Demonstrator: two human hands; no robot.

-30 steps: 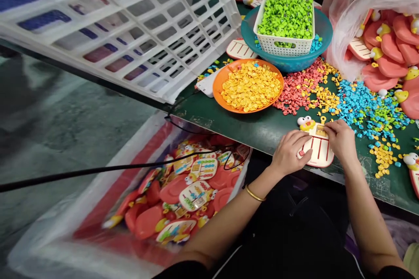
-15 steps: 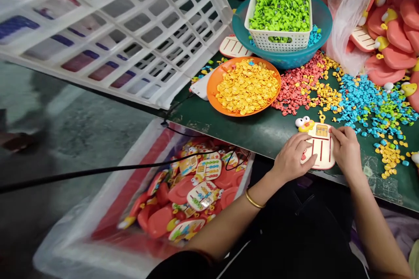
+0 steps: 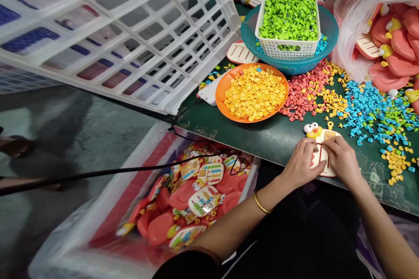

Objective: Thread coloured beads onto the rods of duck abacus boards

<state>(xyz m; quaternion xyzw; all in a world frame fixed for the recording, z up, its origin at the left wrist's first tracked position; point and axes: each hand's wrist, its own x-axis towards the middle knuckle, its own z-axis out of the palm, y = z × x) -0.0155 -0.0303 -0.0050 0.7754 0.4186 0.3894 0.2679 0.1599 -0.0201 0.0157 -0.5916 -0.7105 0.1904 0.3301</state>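
A cream toy board [image 3: 324, 155] with red slots lies at the table's front edge. At its top are a yellow-billed head with bulging white eyes [image 3: 312, 129] and a small yellow ring. My left hand [image 3: 301, 160] holds the board's left side, with the thumb stretched across its lower face. My right hand [image 3: 344, 160] is closed on the right side, its fingertips pinched together over the upper slots. Whatever is in that pinch is hidden. Just beyond lie heaps of small red pieces [image 3: 299, 96], yellow pieces [image 3: 332, 101] and blue pieces [image 3: 363, 102].
An orange plate [image 3: 224, 111] of yellow discs stands left of the heaps. Behind it, a white basket [image 3: 288, 50] of green pieces sits in a teal bowl [image 3: 327, 56]. A white crate [image 3: 163, 104] leans at left. Below, a lined box [image 3: 101, 222] holds many toys; a cable [image 3: 114, 170] crosses it.
My right hand has moved left from the board's right edge onto its upper slots. My left hand stays on the board's left side. The whole view has shifted slightly.
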